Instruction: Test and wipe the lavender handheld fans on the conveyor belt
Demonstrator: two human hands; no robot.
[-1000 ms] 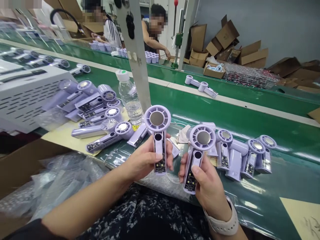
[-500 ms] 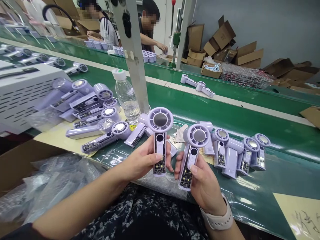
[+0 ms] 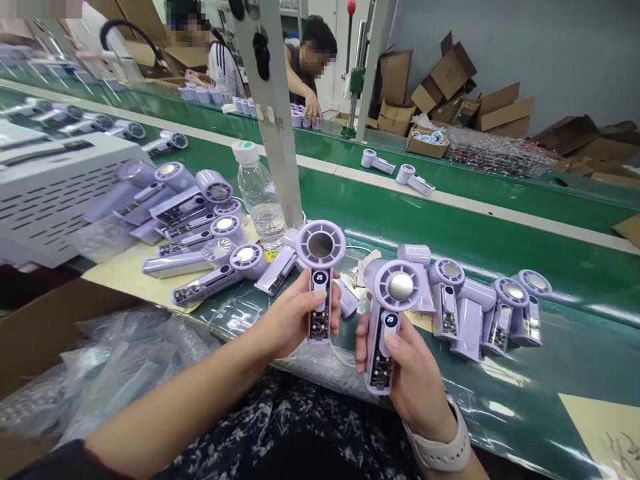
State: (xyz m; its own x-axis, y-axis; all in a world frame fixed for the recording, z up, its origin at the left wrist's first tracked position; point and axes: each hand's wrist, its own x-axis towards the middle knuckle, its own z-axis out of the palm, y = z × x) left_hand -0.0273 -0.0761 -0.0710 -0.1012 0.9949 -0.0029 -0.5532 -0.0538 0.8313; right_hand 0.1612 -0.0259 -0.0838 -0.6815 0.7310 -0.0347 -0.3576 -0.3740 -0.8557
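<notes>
My left hand (image 3: 295, 313) is closed round the handle of a lilac handheld fan (image 3: 321, 248), held upright with its round head facing me. My right hand (image 3: 413, 357) grips a second handheld fan (image 3: 397, 285), tilted slightly and a bit lower. Both thumbs rest on the handles just below small round displays, which read 20. Bare circuit boards show along the open fronts of both handles. Behind my hands, more lilac fans (image 3: 467, 320) lie in a row to the right. On the left, several others (image 3: 210, 283) are piled on yellow paper.
A clear plastic bottle (image 3: 263, 200) stands beside a metal post (image 3: 275, 113). A white vented box (image 3: 60, 193) is at left, above bubble wrap (image 3: 135, 367) in a carton. Two fans lie on the green conveyor (image 3: 450, 227). Co-workers sit across it, near cardboard boxes (image 3: 445, 73).
Both displays, dark before, now show 20. My thumbs have shifted up to just below them. The right-hand fan is slightly lower, and the two fans on the conveyor lie farther apart.
</notes>
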